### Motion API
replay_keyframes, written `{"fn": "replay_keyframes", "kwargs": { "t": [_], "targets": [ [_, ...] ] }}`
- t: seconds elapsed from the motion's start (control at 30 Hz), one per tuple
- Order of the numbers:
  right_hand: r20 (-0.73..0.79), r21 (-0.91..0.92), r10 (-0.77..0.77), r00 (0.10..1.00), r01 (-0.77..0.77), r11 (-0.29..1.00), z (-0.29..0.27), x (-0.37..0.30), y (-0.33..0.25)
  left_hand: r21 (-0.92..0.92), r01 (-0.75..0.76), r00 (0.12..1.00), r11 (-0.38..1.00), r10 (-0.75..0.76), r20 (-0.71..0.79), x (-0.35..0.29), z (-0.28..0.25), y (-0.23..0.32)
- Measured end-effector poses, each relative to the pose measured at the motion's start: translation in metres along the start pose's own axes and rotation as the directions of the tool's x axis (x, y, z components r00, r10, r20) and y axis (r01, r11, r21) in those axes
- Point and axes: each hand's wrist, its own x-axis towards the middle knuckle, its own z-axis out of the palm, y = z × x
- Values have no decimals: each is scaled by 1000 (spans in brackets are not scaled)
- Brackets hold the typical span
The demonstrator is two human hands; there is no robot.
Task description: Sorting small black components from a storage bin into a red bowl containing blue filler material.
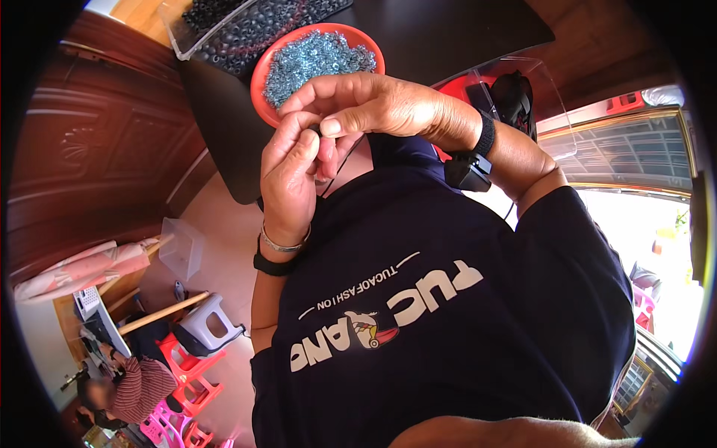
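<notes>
Left hand [287, 179] and right hand [385, 106], both nearly closed, together pinch a small dark piece [315, 128] at their fingertips.

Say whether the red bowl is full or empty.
Looks full: small bluish pieces spread across the red bowl nearly rim to rim; their depth is hidden.

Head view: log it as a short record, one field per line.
Left hand: fingertips on a small dark piece
Right hand: fingertips at the same piece
Red bowl: just beyond the hands, holding bluish clear bits
Clear bin: beyond the bowl, to its left, holding dark rings
Surface: black table
</notes>
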Motion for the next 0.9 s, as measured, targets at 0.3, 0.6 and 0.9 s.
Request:
{"fn": "replay_keyframes", "kwargs": {
  "t": [0.3,0.6,0.9],
  "targets": [
    [-39,-15,-8,999,7,1000,0,-3,-1,3,11,1000,1000,-11,14,2,3,0],
    [-93,-735,-318,944,150,661,-5,-2,-13,-288,-1,997,958,-23,-80,12,2,-12],
    [98,-985,-488,867,154,76,-23,12,-75,-328,28,994,944,-60,-88,11,-12,-15]
  ]
}}
